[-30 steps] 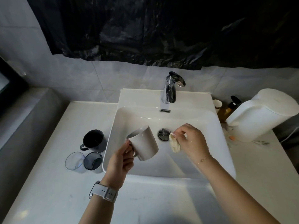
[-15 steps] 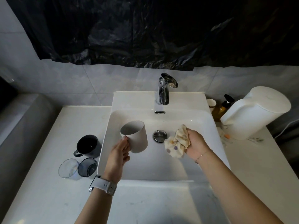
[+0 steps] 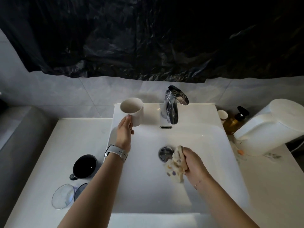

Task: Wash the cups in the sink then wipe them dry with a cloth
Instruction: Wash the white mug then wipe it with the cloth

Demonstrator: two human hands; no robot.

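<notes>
My left hand (image 3: 124, 132) holds a white mug (image 3: 132, 111) upright at the back left corner of the white sink (image 3: 213, 162), left of the chrome tap (image 3: 172, 106). Over the basin beside the drain plug (image 3: 165, 153), my right hand (image 3: 193, 162) grips a crumpled cream cloth (image 3: 175, 165) with coloured dots. On the counter left of the sink stand a black mug (image 3: 84, 167), a clear glass (image 3: 63, 195) and a dark tinted glass (image 3: 80, 191), partly hidden by my left forearm.
A white kettle (image 3: 273, 127) stands on the counter right of the sink, with an amber pump bottle (image 3: 235, 120) and a small cup (image 3: 222, 114) behind it. Black plastic sheeting (image 3: 148, 38) covers the wall above the tiles. A grey ledge runs along the left.
My left hand has carried the white mug from over the basin up to the back left corner of the sink. The right hand with the cloth has stayed near the drain.
</notes>
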